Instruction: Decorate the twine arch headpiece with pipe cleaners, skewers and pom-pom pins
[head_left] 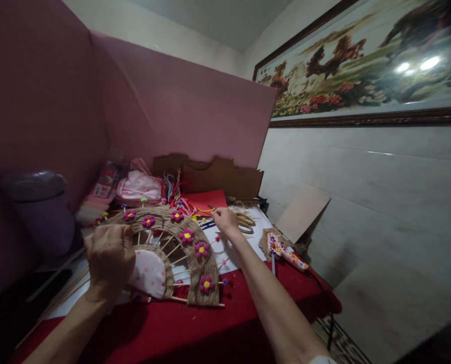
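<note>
A fan-shaped craft (206, 258) of twine wound over thin sticks stands tilted above the table, with magenta flowers along its arch and small coloured balls at the stick tips. My left hand (110, 255) is closed around its left side, beside the white, pink-dotted half-round centre (148, 273). Behind the arch's right part, my right hand (225, 221) is closed in a pinch at a small dark-tipped item near the red sheet (214, 200); what exactly it holds is too small to make out. Gold-handled scissors (244, 222) lie just right of that hand.
A flower-patterned glue gun (286, 253) rests at the right edge of the red-covered table (225, 328). Coloured fuzzy stems (176, 194), a pink-white cloth bundle (141, 187) and torn cardboard (221, 177) are at the back. A lidded purple bin (43, 217) stands left.
</note>
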`<state>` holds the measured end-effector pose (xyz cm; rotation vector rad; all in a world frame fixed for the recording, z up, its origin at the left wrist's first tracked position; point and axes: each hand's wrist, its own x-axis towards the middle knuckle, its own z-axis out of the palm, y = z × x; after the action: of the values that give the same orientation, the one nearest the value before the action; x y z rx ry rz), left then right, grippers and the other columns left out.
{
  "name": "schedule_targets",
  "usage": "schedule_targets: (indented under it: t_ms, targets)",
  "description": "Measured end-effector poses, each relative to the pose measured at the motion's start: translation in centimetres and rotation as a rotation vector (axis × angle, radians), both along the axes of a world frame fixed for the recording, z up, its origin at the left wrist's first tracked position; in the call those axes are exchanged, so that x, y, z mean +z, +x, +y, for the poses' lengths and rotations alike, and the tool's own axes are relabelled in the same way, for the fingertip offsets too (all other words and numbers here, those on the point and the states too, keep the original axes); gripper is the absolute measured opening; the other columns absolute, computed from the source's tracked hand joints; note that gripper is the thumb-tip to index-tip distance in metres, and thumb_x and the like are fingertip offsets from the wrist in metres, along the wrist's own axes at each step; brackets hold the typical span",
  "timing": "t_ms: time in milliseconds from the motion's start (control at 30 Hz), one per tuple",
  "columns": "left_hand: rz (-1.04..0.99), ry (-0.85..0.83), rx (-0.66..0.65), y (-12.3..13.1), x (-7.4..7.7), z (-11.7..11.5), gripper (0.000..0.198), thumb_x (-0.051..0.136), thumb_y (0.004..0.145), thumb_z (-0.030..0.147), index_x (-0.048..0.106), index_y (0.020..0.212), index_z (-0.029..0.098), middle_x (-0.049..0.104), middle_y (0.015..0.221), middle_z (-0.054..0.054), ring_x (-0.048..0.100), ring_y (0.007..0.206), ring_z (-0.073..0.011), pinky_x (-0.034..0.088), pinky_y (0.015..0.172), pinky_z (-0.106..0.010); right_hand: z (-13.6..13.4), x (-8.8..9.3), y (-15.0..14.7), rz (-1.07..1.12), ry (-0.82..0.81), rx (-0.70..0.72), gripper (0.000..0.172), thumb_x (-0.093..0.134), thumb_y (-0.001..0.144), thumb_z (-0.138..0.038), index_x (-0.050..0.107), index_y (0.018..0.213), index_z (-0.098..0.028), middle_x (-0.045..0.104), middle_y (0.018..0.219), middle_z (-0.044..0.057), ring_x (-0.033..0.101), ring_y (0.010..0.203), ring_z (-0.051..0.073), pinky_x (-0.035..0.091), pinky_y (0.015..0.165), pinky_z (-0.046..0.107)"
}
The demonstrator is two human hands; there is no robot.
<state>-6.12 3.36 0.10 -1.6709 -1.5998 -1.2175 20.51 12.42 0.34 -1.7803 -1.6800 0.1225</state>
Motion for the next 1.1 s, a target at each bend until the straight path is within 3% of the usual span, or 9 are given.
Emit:
schedule_targets:
  t_ms: [200,467,667,800,1100]
  targets:
    - [-0.071,0.009,-0.032,0.1,0.2,-0.3,0.024,0.037,0.086,0.033,0.053,0.074,0.02,0.06,0.076,-0.011,0.053,0.089,-0.0277,0.035,0.082,-0.044,1.1,1.0,0.1,-0.046,-0.025,0.074,0.017,0.059,0.078,-0.034,0.073,0.079,-0.024,0.071,0.083,0.005,0.062,0.078,0.018,0.038,0.063,0.024]
    - [-0.081,0.034,-0.134,0.0,0.2,-0.5,0.031,0.039,0.084,0.039,0.047,0.059,0.023,0.055,0.061,-0.006,0.054,0.073,-0.0256,0.034,0.079,-0.042,3.8,-0.2,-0.5,-0.074,-0.032,0.25,0.015,0.063,0.076,-0.026,0.072,0.088,-0.025,0.071,0.079,0.0,0.062,0.073,0.014,0.039,0.06,0.02]
    - [-0.093,0.029,-0.182,0.3,0.1,-0.8,0.035,0.043,0.083,0.042,0.046,0.053,0.024,0.055,0.058,-0.005,0.055,0.073,-0.0244,0.033,0.081,-0.04,5.8,-1.0,-1.9,-0.163,-0.043,0.336,0.025,0.072,0.067,-0.026,0.07,0.092,-0.027,0.067,0.087,0.0,0.06,0.079,0.016,0.039,0.064,0.021]
    - [-0.069,0.065,-0.226,0.4,0.2,-1.0,0.032,0.047,0.082,0.038,0.048,0.054,0.024,0.055,0.056,-0.004,0.055,0.07,-0.0239,0.033,0.08,-0.039,6.5,-1.4,-2.4,-0.207,-0.043,0.357,0.013,0.07,0.069,-0.026,0.071,0.082,-0.023,0.064,0.09,0.003,0.059,0.078,0.017,0.038,0.064,0.023]
    - [0.053,0.126,-0.258,0.2,0.6,-1.1,0.032,0.047,0.086,0.034,0.051,0.057,0.022,0.056,0.057,-0.004,0.055,0.07,-0.0229,0.033,0.075,-0.039,7.7,0.5,0.9,-0.162,-0.042,0.329,0.014,0.06,0.077,-0.022,0.071,0.087,-0.019,0.07,0.082,0.002,0.06,0.073,0.012,0.039,0.06,0.019]
